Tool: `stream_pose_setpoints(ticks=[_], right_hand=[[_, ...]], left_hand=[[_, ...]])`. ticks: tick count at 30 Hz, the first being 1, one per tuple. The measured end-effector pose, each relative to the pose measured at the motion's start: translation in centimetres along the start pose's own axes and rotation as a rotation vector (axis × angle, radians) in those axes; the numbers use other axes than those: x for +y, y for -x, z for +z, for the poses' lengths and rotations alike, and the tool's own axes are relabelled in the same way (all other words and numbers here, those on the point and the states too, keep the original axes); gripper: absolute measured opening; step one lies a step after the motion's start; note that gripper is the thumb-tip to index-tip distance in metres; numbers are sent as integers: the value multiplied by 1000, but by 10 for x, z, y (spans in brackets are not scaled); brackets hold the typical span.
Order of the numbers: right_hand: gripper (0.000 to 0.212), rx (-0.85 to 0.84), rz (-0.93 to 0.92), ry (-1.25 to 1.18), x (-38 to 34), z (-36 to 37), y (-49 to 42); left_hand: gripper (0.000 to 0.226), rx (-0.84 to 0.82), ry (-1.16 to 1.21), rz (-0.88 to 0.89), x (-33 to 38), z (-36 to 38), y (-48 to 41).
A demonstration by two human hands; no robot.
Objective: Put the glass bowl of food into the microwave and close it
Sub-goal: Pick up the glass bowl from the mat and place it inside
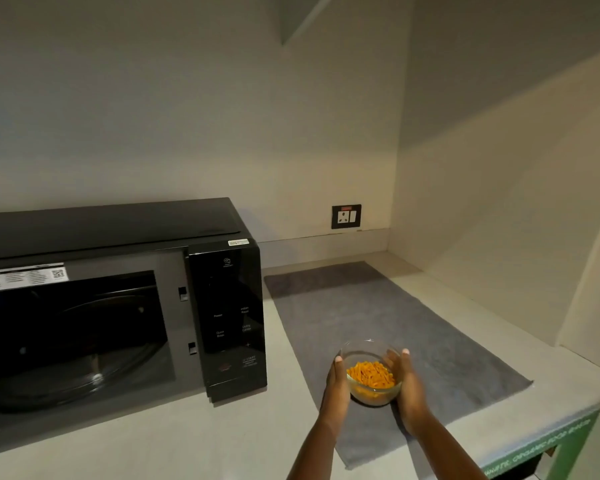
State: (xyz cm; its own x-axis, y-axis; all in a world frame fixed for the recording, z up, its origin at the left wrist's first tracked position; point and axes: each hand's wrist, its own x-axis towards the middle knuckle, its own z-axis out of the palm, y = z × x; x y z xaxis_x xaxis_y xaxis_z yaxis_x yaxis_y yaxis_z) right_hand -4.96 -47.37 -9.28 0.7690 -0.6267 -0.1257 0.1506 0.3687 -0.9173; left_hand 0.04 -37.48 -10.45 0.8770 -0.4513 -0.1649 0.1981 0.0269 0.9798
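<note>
A clear glass bowl (371, 386) of orange food sits over the grey mat, held between both my hands. My left hand (336, 386) cups its left side and my right hand (407, 386) cups its right side. The black microwave (222, 306) stands to the left on the counter. Its door is swung open out of view, and the dark cavity with a glass turntable (84, 362) is exposed. The control panel is at the microwave's right end, close to the bowl.
A grey mat (413, 323) covers the right part of the pale counter (222, 438). A wall socket (346, 216) is on the back wall. A side wall closes off the right. The counter's front edge runs at the lower right.
</note>
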Motion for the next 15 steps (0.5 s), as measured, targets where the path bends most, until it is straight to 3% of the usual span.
stream_pose_setpoints(ticks=[8,15], right_hand=[[42,78,-7,-104,23,23,19],[47,7,72,-94,48,64,68]], left_hand=[[54,93,98,80,-9,-14,21],[52,214,115,157,-5,-64,65]])
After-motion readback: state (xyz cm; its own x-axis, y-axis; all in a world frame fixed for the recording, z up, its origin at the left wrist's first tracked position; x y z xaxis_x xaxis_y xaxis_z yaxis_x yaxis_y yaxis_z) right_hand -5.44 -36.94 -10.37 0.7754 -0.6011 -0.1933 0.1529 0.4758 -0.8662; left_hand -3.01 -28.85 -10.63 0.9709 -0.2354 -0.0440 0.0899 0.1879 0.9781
